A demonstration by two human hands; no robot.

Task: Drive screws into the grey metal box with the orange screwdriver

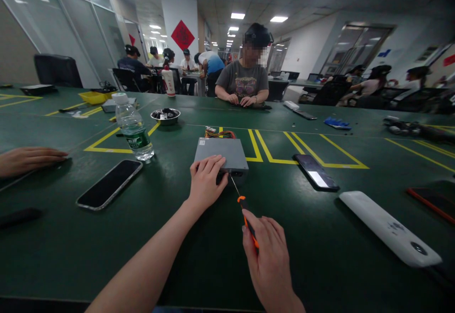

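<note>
A grey metal box (223, 154) with coloured wires at its far end lies on the green table (320, 237) in front of me. My left hand (205, 182) rests on the box's near left corner, fingers curled over its edge. My right hand (269, 261) is closed round the handle of an orange and black screwdriver (245, 211). Its thin shaft points up and away, with the tip at the box's near face.
A black phone (109, 183) and a water bottle (134, 132) lie to the left, a second phone (315, 172) and a white device (389, 228) to the right. A small metal bowl (165, 115) sits beyond. Another person's hand (26, 159) rests at far left. A person sits opposite.
</note>
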